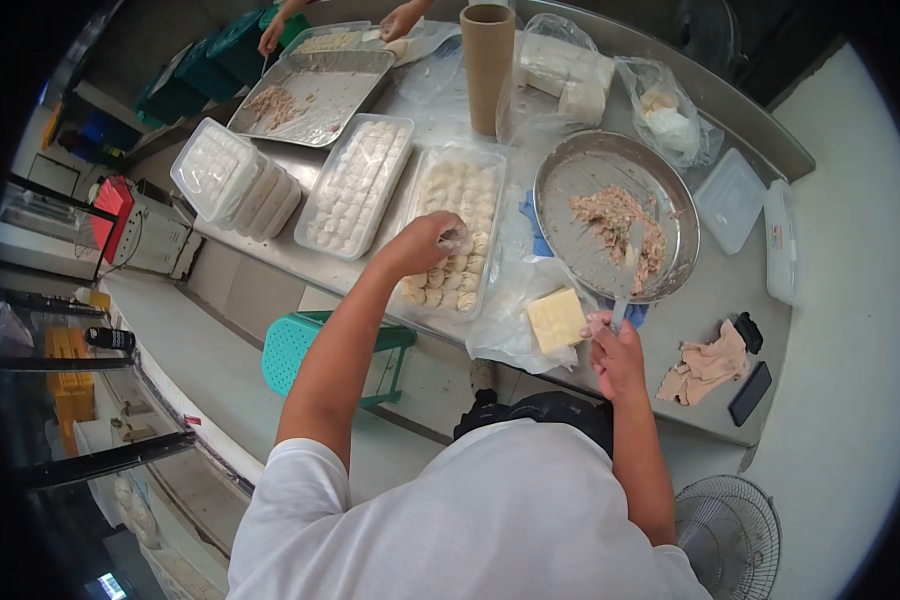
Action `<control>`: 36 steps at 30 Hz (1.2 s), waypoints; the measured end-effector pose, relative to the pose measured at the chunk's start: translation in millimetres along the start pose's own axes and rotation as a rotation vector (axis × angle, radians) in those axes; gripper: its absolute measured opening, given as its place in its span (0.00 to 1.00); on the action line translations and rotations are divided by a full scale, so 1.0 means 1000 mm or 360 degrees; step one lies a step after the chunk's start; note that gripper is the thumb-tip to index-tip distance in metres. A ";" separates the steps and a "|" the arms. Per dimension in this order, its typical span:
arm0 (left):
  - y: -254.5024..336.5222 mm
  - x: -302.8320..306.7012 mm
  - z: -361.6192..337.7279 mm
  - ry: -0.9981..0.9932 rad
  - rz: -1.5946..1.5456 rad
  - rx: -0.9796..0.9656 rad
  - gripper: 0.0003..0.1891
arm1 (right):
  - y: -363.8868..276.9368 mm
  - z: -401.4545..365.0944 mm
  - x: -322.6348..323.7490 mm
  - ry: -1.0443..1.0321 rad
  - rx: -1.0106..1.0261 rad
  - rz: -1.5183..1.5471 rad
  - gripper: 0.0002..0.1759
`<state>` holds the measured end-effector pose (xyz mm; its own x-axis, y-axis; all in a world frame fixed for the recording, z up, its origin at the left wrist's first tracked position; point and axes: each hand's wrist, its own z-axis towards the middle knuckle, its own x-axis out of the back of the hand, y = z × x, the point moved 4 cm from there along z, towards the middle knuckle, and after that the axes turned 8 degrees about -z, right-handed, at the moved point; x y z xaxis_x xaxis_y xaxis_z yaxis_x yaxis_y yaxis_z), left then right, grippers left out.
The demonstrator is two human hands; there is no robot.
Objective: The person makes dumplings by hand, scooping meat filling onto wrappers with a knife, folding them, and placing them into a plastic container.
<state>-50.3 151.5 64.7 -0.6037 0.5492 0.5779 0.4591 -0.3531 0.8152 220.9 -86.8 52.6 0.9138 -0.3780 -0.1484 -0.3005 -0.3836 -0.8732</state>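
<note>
My left hand (428, 245) is over a clear plastic tray (493, 262) filled with rows of pleated dumplings (440, 283). Its fingers are curled closed and look floury at the tips; what they hold, if anything, I cannot make out. In my right hand (618, 358) is the handle of a flat metal spatula (632, 262). The blade reaches over the rim of a round metal pan (686, 190) and touches the minced filling (615, 220) inside. Just left of my right hand, a stack of square yellow wrappers (557, 320) lies on a crumpled plastic bag (495, 328).
Left are a second filled tray (355, 185) and stacked lidded containers (232, 185). Behind stand a cardboard tube (487, 70) and a metal tray (325, 95), near another person's hands (402, 20). A cloth (705, 367) and phone (750, 393) lie right; a green stool (295, 350) stands below.
</note>
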 end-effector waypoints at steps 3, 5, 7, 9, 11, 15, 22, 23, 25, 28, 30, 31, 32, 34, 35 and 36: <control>-0.007 -0.009 0.000 0.0023 -0.0137 0.0082 0.17 | 0.002 -0.003 0.028 0.0127 0.0029 -0.0153 0.13; -0.009 -0.010 0.000 0.0058 -0.0206 0.0128 0.17 | -0.002 -0.003 0.049 0.0211 0.0027 -0.0281 0.14; -0.005 -0.010 0.001 -0.0046 -0.0016 0.0077 0.17 | -0.015 -0.008 0.082 0.0439 0.0172 -0.0347 0.18; 0.001 -0.008 0.002 -0.0118 0.0016 0.0156 0.17 | -0.025 -0.008 0.113 0.0565 0.0197 -0.0521 0.17; 0.009 -0.013 0.002 0.0037 0.0545 -0.0150 0.20 | -0.070 -0.017 0.120 0.0745 0.1026 -0.1901 0.14; 0.067 -0.068 -0.003 0.0228 0.0061 -0.0297 0.20 | -0.128 -0.032 0.111 0.0816 0.0784 -0.2509 0.15; 0.122 -0.181 -0.030 -0.0238 0.0052 -0.0479 0.17 | -0.143 0.002 0.093 0.0397 0.0690 -0.3162 0.11; 0.119 -0.182 -0.029 -0.0216 -0.0005 -0.0475 0.17 | -0.140 0.006 0.091 0.0255 0.0692 -0.3160 0.10; 0.117 -0.180 -0.031 -0.0189 -0.0058 -0.0449 0.17 | -0.144 0.011 0.090 0.0181 0.0724 -0.3182 0.11; 0.117 -0.181 -0.025 -0.0125 -0.0234 -0.0317 0.18 | -0.156 0.020 0.082 0.0064 0.0624 -0.3265 0.12; 0.122 -0.185 -0.022 -0.0048 -0.0029 -0.0267 0.17 | -0.161 0.026 0.076 0.0004 0.0484 -0.3319 0.12; 0.126 -0.186 -0.021 -0.0044 -0.0026 -0.0267 0.17 | -0.163 0.029 0.073 -0.0022 0.0436 -0.3379 0.12; 0.129 -0.187 -0.021 -0.0012 0.0003 -0.0236 0.16 | -0.164 0.031 0.071 -0.0048 0.0386 -0.3439 0.12; 0.133 -0.187 -0.022 0.0025 0.0036 -0.0206 0.15 | -0.172 0.036 0.070 -0.0054 0.0374 -0.3360 0.12; 0.134 -0.187 -0.023 0.0031 0.0054 -0.0202 0.15 | -0.175 0.038 0.070 -0.0057 0.0354 -0.3284 0.11; 0.135 -0.188 -0.023 0.0038 0.0069 -0.0199 0.14 | -0.178 0.040 0.072 -0.0052 0.0356 -0.3286 0.11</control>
<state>109.5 -16.9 66.9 -0.6011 0.5138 0.6121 0.4009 -0.4688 0.7871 351.4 -12.2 178.5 -0.2052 0.3890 0.8981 0.9698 -0.0426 0.2400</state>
